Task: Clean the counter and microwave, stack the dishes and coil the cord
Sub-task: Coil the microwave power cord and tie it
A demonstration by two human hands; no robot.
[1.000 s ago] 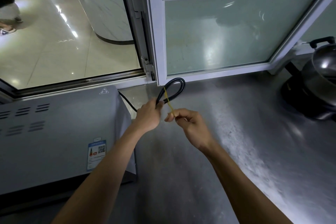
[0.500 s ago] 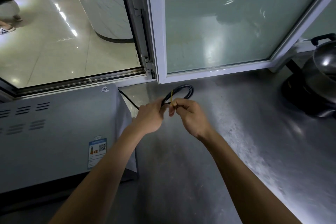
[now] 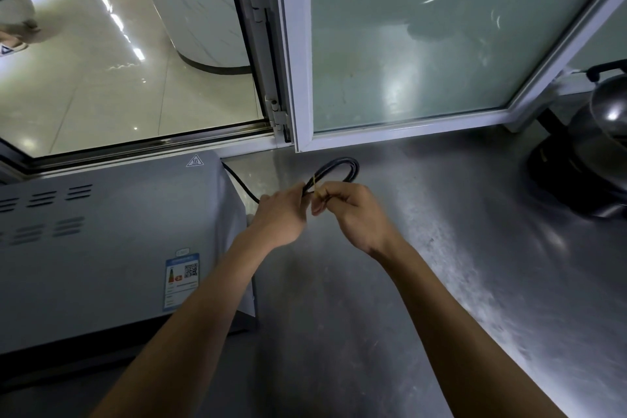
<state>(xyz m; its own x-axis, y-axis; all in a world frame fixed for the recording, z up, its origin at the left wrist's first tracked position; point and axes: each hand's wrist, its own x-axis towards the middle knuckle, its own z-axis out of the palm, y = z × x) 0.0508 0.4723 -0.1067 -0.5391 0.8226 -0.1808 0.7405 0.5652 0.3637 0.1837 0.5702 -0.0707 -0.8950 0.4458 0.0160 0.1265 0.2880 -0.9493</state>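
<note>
Now the right hand point(image 3: 353, 214), drawn back a second ago, has closed in beside the left hand point(image 3: 280, 217), pinching a thin yellow tie point(image 3: 315, 184) at the looped black cord point(image 3: 334, 169), which the left grips bunched (tying-off stage, probably). Glossy rubbery loop above the brushed steel counter point(image 3: 441, 265), beside the grey microwave point(image 3: 101, 248).
</note>
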